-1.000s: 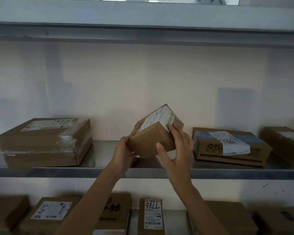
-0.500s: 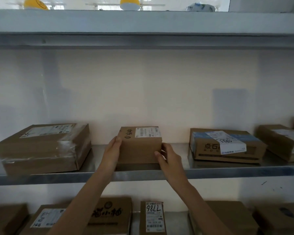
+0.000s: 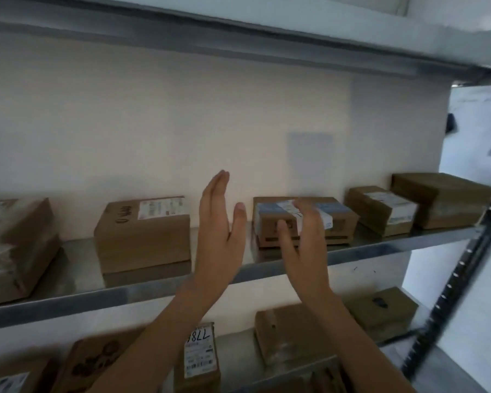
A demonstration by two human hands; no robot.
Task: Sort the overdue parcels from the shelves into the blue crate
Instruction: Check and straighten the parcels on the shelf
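Observation:
A small brown parcel (image 3: pixel 142 236) with a white label stands on the middle metal shelf (image 3: pixel 380 246), nothing touching it. To its right lies a flat parcel with blue tape (image 3: pixel 340 219). My left hand (image 3: pixel 219 228) is raised, open and empty, between these two parcels. My right hand (image 3: pixel 304 236) is open with fingers spread, in front of the blue-taped parcel's left half, blurred; I cannot tell if it touches it. No blue crate is in view.
More brown parcels sit on the same shelf: one at far left (image 3: pixel 14 245), two at right (image 3: pixel 383 208) (image 3: pixel 442 198). The lower shelf holds several parcels, one marked 7786 (image 3: pixel 200 353). A perforated upright post (image 3: pixel 462 270) stands at right.
Both hands have let go of the small parcel, which stands on the shelf, and have moved right toward the blue-taped parcel. The view has swung right.

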